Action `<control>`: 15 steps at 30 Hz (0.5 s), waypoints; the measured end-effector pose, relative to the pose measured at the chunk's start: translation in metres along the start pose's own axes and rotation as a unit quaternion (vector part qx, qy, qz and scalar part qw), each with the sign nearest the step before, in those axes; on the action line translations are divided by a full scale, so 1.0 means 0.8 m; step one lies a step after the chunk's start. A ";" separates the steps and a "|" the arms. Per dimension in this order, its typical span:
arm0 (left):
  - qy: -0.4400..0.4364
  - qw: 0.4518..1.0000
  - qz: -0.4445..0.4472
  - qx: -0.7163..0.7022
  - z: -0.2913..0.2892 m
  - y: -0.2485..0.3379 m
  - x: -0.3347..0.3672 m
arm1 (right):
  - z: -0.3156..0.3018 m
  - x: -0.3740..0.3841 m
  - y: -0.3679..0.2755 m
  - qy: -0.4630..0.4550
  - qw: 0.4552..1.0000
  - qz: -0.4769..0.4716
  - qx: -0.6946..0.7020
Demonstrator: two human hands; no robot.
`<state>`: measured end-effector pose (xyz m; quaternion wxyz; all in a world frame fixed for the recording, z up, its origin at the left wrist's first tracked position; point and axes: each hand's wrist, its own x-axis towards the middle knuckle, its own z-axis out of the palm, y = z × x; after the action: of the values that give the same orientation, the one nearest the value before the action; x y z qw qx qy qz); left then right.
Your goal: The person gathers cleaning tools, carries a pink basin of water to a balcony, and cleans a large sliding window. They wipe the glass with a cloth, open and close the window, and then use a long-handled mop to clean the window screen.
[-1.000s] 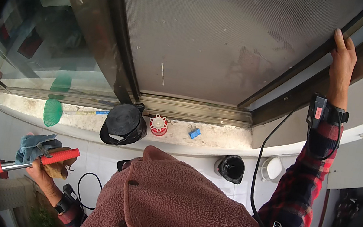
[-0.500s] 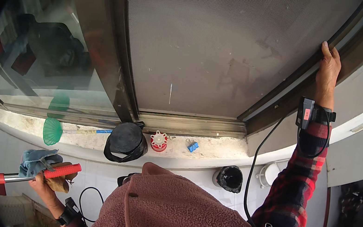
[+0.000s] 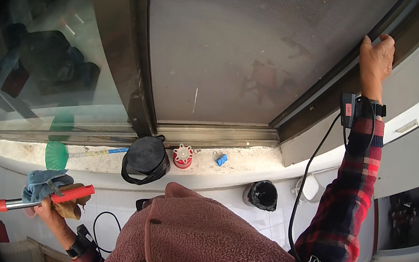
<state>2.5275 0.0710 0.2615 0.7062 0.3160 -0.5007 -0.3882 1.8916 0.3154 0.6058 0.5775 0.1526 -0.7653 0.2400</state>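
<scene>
On the left, my left hand [image 3: 47,211] is closed round a metal pole [image 3: 19,204] with a red ribbed grip [image 3: 74,194]. A blue-grey cloth [image 3: 41,186] and a brown cloth [image 3: 68,208] are bunched against the grip by that same hand. At the upper right, my right hand [image 3: 375,63] grips the dark side frame [image 3: 325,80] of a mesh window screen [image 3: 232,53]. Its fingers bend over the frame edge, with their tips partly hidden. The mesh has pale marks on it.
Along the sill [image 3: 254,157] stand a black-bagged round container [image 3: 147,155], a red-and-white knobbed item [image 3: 182,156] and a blue clip [image 3: 221,159]. A green fan-shaped swatter [image 3: 57,156] lies farther left. Below are a black-lined bin [image 3: 263,194] and a white stool-like object [image 3: 309,188]. A black cable [image 3: 298,198] hangs by my right arm.
The view has shifted slightly. My right hand has turned, its fingers now bent more tightly at the frame edge. My left hand still holds the pole and cloths, with the pole tilted a little differently.
</scene>
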 end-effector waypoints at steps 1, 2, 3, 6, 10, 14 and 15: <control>-0.003 1.000 -0.007 -0.010 -0.005 -0.005 0.001 | -0.002 0.002 0.001 0.003 1.000 -0.001 -0.009; 0.002 1.000 0.000 -0.002 -0.010 -0.011 0.002 | -0.003 0.004 0.001 -0.007 1.000 0.014 -0.023; 0.008 1.000 0.007 0.000 -0.014 -0.016 0.004 | -0.002 0.005 0.002 -0.019 0.998 0.047 -0.041; 0.038 0.999 -0.004 -0.022 -0.028 -0.032 0.010 | 0.005 0.006 0.001 -0.054 0.994 0.057 -0.082; 0.070 0.997 -0.018 -0.003 -0.045 -0.047 0.019 | 0.010 0.001 0.003 -0.072 0.992 0.084 -0.061; -0.006 1.000 0.008 -0.005 -0.052 -0.050 0.016 | 0.008 -0.006 0.006 -0.081 0.991 0.097 -0.053; -0.002 1.000 -0.005 -0.009 -0.051 -0.048 0.014 | 0.007 -0.006 0.007 -0.079 0.990 0.110 -0.051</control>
<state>2.5595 0.0446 0.2227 0.7061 0.3114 -0.4972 -0.3966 1.8856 0.3167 0.5987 0.4926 0.0563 -0.8318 0.2497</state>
